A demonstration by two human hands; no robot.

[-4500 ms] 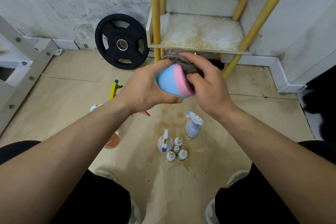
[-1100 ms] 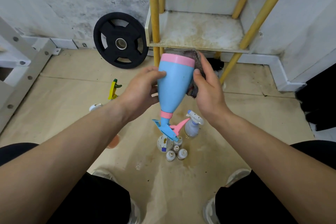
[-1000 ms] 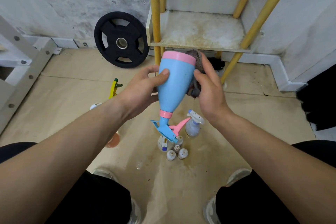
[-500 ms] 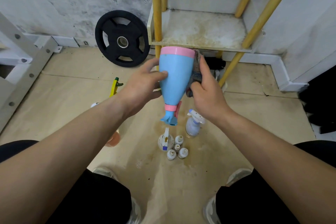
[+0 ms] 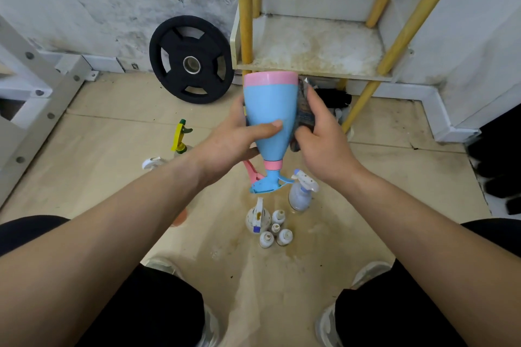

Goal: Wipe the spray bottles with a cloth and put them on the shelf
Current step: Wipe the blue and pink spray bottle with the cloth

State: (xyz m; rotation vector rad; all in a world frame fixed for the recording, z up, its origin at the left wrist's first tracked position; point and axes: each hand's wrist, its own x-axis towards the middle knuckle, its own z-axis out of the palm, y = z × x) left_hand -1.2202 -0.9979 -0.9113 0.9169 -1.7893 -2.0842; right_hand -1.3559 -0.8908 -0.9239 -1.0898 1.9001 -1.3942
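A blue spray bottle (image 5: 270, 110) with a pink base and pink trigger hangs upside down in front of me, nozzle pointing at the floor. My left hand (image 5: 234, 141) grips its lower body, thumb across the front. My right hand (image 5: 321, 138) presses a dark grey cloth (image 5: 303, 110) against the bottle's right side. The stained white shelf (image 5: 315, 48) with yellow posts stands just behind the bottle. On the floor below are a white spray bottle (image 5: 301, 191), a smaller white sprayer (image 5: 258, 217) and several tiny white bottles (image 5: 277, 231).
A black weight plate (image 5: 191, 59) leans on the wall left of the shelf. A yellow-green sprayer (image 5: 180, 135) and a white cap (image 5: 152, 162) lie on the floor at left. A white metal frame (image 5: 36, 87) stands far left. My knees and shoes fill the bottom.
The bottle has been turned from lying sideways to hanging base up. Over the last second it has rotated about its axis, the trigger swinging from right to left, with the cloth kept against its side.
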